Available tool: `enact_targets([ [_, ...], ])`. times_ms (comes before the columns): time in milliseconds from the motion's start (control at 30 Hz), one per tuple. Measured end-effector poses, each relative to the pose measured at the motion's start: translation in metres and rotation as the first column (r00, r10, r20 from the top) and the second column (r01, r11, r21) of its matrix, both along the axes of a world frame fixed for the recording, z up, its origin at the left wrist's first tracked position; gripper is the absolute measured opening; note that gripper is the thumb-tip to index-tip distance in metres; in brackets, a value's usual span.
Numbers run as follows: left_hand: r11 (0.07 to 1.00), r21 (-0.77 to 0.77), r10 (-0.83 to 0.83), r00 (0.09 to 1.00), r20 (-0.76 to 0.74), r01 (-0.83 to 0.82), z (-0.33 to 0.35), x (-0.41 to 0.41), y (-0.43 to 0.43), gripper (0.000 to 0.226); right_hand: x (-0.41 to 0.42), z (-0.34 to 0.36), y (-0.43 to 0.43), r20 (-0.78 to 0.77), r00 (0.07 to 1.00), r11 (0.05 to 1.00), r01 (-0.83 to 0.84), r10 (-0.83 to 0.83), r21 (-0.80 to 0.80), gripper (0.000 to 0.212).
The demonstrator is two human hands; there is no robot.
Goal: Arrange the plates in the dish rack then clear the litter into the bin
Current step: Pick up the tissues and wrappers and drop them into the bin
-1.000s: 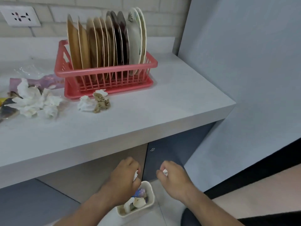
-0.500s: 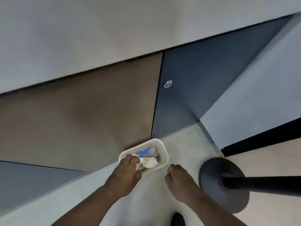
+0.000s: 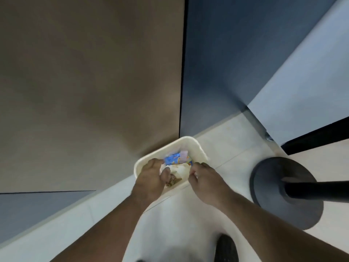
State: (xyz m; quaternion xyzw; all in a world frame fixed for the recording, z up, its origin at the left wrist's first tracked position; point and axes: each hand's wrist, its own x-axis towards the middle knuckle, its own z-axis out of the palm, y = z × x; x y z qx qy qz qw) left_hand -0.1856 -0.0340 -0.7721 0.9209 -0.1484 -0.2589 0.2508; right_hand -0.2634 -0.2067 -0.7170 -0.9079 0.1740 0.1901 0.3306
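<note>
In the lower centre of the frame, the left hand (image 3: 151,179) hangs over the bin's near-left rim with fingers curled, so anything let go drops inside; whether it pinches paper I cannot tell. The bin (image 3: 197,150) stands against the cupboard doors (image 3: 94,91), holding a blue wrapper (image 3: 172,159) and crumpled tissue (image 3: 180,170). The right hand (image 3: 206,179) curls likewise over the near-right rim, and I cannot tell whether it grasps anything. Plates and rack are out of view.

Both hands have closed in on the bin (image 3: 188,141). The left hand (image 3: 151,178) now covers its near-left rim. The right hand (image 3: 205,180), beside the bin half a second ago, overlaps its right rim. A white tissue (image 3: 180,170) and a brown scrap (image 3: 173,181) now lie between the fingers (image 3: 154,162).
</note>
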Motion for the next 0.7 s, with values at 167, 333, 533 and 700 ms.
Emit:
enact_targets([
  [167,0.995,0.027,-0.095,0.978,0.186,0.092,0.023,-0.002,0.022,0.043,0.034,-0.027,0.016,0.000,0.999,0.999,-0.032,0.032,0.008,0.027],
  [333,0.997,0.018,-0.078,0.968,0.239,0.076,0.039,0.000,0.021,0.030,0.053,-0.041,0.020,-0.034,0.999,0.999,0.022,-0.020,0.048,0.048],
  [533,0.998,-0.005,-0.060,0.978,0.199,0.063,0.069,-0.005,0.014,0.032,0.026,-0.011,0.002,0.018,1.000,0.999,-0.009,0.008,0.043,0.044],
  [700,0.995,0.020,-0.095,0.980,0.175,0.093,0.128,-0.008,0.007,0.032,0.007,0.062,-0.005,0.041,0.998,0.998,-0.051,0.052,-0.035,0.034],
])
